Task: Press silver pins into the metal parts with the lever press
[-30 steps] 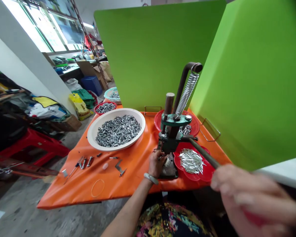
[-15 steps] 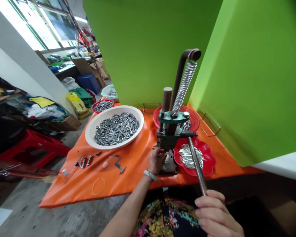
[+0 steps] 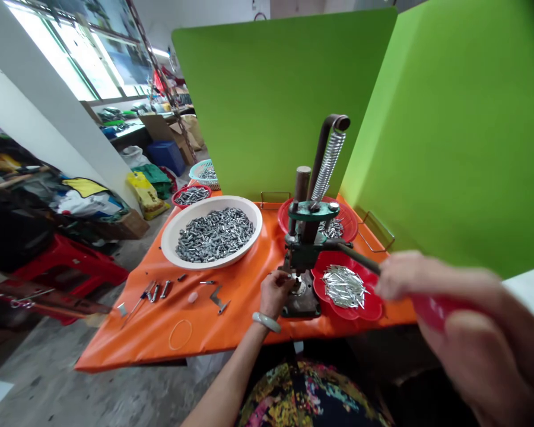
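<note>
A green hand press (image 3: pixel 310 246) with a tall spring stands on the orange table (image 3: pixel 231 317). My left hand (image 3: pixel 273 292) rests at the press base, fingers pinched on a small part I cannot make out. My right hand (image 3: pixel 463 320), blurred and close to the camera, is closed round the red grip of the press lever (image 3: pixel 358 259), which points up and to the right. A red flower-shaped dish (image 3: pixel 345 289) of silver pins lies just right of the press base.
A white bowl (image 3: pixel 213 232) full of grey metal parts sits at the left. A red tray (image 3: pixel 347 222) stands behind the press. Small tools (image 3: pixel 153 292), a bracket and a rubber band (image 3: pixel 180 334) lie near the front edge. Green screens (image 3: pixel 449 136) wall the back and right.
My right hand has swung the lever up from its low position, rising to the right. The left hand stays at the press base.
</note>
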Demonstrator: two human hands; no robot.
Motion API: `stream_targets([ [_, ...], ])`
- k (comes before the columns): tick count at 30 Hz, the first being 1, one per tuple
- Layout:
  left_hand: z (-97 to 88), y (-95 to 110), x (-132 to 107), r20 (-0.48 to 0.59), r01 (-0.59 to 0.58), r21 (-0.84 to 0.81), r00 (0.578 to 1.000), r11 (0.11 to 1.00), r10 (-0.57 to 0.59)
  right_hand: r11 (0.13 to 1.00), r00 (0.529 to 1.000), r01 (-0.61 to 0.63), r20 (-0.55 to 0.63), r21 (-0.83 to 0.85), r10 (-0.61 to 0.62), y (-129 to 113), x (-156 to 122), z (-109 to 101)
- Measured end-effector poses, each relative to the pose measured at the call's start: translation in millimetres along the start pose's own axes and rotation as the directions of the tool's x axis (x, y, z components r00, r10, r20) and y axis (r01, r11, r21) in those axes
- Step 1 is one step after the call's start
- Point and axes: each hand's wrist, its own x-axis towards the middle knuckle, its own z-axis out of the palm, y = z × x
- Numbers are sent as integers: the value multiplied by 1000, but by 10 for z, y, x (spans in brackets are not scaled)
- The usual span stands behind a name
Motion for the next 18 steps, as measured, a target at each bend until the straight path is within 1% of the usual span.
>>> stream_targets([
  [1,-39,21,-29,33,44,-56,999,997,-43,995,997,-66,-28,78,69,13,233,9],
  [2,-74,42,-60,73,86,-112,994,990,-78,972,993,-113,-18,206,119,56,475,31],
  [3,-104,65,-90,112,126,-162,988,979,-108,931,988,-153,21,331,154,129,718,67],
  [4,-127,87,-120,147,165,-205,980,965,-136,893,980,-201,67,403,190,228,951,113],
  [6,-152,135,-178,186,228,-267,965,936,-182,843,959,-281,147,459,241,482,1359,228],
  [7,-154,158,-204,199,250,-291,960,924,-197,818,948,-317,174,479,266,622,1519,289],
  [9,-148,198,-250,226,276,-326,951,904,-209,773,920,-393,231,499,318,888,1734,396],
  [10,-142,214,-268,244,285,-334,947,898,-210,755,908,-419,251,504,336,1001,1785,432],
  [12,-130,232,-292,275,299,-338,938,892,-210,737,896,-445,271,509,353,1179,1774,457],
  [14,-118,229,-296,289,306,-338,934,890,-211,732,899,-439,257,522,355,1306,1610,425],
  [16,-100,198,-281,286,305,-336,934,891,-212,732,893,-446,200,516,403,1420,1293,372],
  [18,-68,137,-254,274,302,-324,937,897,-217,739,858,-489,104,463,503,1543,842,350],
])
